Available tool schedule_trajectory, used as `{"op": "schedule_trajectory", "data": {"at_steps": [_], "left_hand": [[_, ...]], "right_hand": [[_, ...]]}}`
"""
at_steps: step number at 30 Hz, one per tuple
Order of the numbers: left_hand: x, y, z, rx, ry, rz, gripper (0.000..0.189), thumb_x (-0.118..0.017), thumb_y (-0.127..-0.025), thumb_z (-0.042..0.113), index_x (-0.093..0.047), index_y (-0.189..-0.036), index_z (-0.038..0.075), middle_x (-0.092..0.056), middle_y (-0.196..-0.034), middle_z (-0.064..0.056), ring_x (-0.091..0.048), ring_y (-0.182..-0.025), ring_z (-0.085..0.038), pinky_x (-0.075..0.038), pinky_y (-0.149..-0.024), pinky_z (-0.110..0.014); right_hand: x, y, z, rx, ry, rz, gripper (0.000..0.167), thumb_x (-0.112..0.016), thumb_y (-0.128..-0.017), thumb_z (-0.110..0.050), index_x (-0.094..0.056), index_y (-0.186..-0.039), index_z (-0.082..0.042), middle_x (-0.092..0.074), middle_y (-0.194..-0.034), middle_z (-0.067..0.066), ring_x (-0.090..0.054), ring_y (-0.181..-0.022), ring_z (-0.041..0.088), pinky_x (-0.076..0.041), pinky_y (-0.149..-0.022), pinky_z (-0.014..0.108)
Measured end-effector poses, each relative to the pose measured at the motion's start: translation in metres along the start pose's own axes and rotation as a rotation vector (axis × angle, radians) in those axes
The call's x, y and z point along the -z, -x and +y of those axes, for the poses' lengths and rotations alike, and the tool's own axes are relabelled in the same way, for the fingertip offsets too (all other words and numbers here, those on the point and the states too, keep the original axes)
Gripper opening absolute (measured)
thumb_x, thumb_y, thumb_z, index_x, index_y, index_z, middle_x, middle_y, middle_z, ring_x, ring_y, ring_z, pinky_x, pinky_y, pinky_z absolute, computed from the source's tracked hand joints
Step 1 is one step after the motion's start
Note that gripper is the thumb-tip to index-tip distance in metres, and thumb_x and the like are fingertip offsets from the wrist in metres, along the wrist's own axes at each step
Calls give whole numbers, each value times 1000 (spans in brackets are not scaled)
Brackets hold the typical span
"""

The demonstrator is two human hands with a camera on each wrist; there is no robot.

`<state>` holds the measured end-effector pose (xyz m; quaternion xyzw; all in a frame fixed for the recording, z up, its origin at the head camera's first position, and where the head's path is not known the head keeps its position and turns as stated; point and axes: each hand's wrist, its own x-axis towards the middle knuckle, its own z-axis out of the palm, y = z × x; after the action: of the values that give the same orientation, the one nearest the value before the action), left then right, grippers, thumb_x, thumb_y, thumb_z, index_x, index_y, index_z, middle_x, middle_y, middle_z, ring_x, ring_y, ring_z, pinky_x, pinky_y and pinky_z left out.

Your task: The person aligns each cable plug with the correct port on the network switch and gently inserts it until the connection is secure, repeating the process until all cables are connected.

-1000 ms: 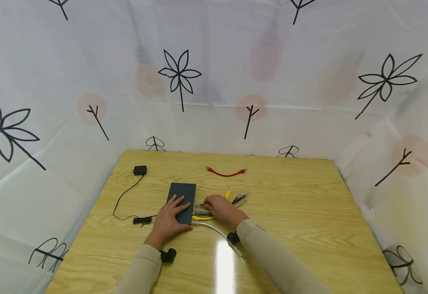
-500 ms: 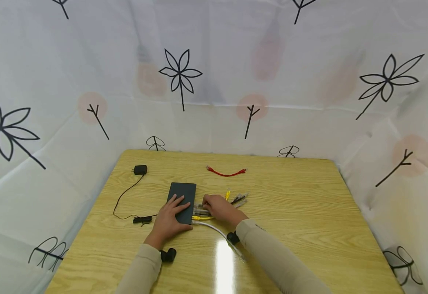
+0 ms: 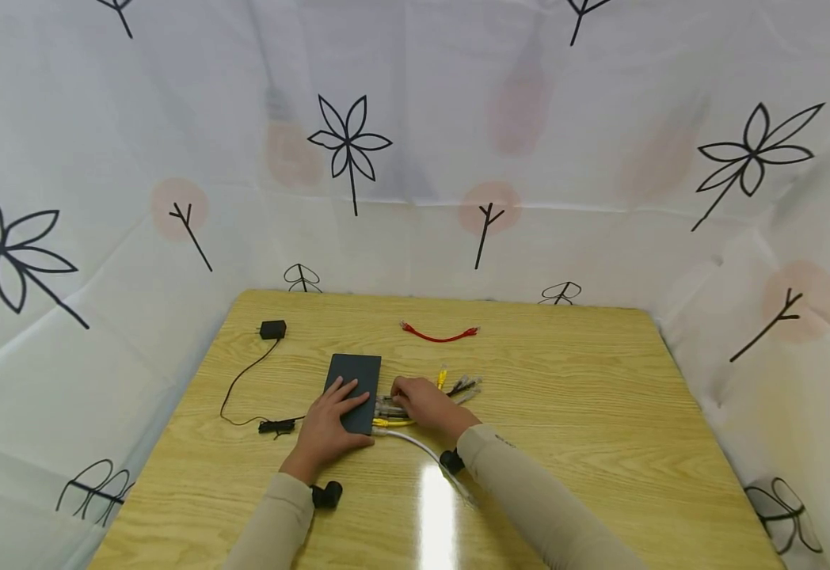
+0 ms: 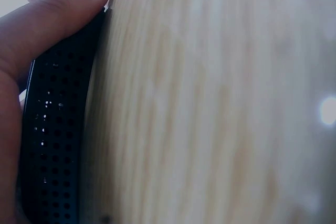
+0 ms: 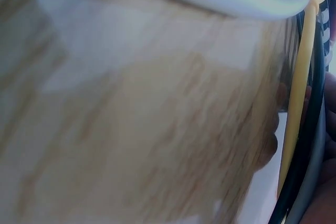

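Observation:
A flat dark network switch (image 3: 355, 369) lies on the table, and several network cables run from its right side. My left hand (image 3: 325, 431) rests spread on its top, the thumb along the near edge. In the left wrist view, the thumb (image 4: 58, 17) lies over the switch's perforated side (image 4: 55, 129). At the ports, my right hand (image 3: 429, 404) pinches a network cable near its plug; the fingers hide most of it. Just nearer are the yellow cable (image 3: 394, 423) and the white cable (image 3: 415, 443). Yellow, black and grey cables (image 5: 302, 156) pass by the hand in the right wrist view.
A red patch cable (image 3: 439, 339) lies at the back. Loose cable ends (image 3: 465, 386) show beyond the right hand. On the left is a black power adapter (image 3: 272, 329), its bundled cord (image 3: 276, 427) leading toward the switch. Patterned white cloth (image 3: 415, 158) surrounds the wooden table (image 3: 565, 443).
My right hand has shifted very slightly left, toward the switch's ports. The left hand and the switch look unmoved.

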<state>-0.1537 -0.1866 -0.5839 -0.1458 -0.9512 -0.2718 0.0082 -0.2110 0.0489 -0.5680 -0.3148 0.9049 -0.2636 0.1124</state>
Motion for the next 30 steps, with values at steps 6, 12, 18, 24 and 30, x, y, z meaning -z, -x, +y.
{"op": "schedule_trajectory", "data": {"at_steps": [6, 12, 18, 24, 30], "left_hand": [[-1, 0, -2, -4, -10, 3, 83, -81, -65, 60, -56, -138, 31, -39, -154, 4, -22, -149, -26, -29, -112, -62], [-2, -1, -4, -6, -15, 7, 83, -80, -65, 62, -54, -139, 33, -38, -155, 5, -22, -150, -25, -29, -112, -61], [-4, -1, -6, -18, -22, 19, 82, -80, -65, 62, -55, -138, 33, -40, -154, 5, -24, -149, -26, -30, -112, -61], [-3, -1, -6, -17, -30, 8, 82, -80, -66, 61, -55, -139, 32, -40, -154, 4, -23, -149, -25, -30, -112, -60], [-1, -2, -4, -10, -27, -14, 82, -81, -67, 59, -54, -139, 33, -39, -155, 4, -22, -149, -26, -29, -113, -60]], "right_hand": [[-1, -3, 0, -5, -2, -9, 15, -47, -103, -25, -60, -108, -18, -66, -101, -3, -60, -81, 5, -51, -72, 24], [-1, -5, 0, -27, -30, -21, 15, -49, -102, -27, -61, -107, -19, -66, -98, -4, -58, -78, 3, -50, -70, 23], [-2, -6, -1, -21, -35, -33, 13, -50, -102, -26, -61, -104, -18, -64, -94, -5, -56, -74, 3, -48, -66, 22], [-3, -8, -1, -8, -23, -40, 12, -50, -102, -25, -60, -103, -17, -63, -93, -4, -56, -74, 3, -48, -66, 22], [-2, -9, -2, -7, -32, -38, 10, -50, -102, -23, -59, -101, -17, -62, -92, -4, -55, -73, 4, -47, -66, 23]]}}
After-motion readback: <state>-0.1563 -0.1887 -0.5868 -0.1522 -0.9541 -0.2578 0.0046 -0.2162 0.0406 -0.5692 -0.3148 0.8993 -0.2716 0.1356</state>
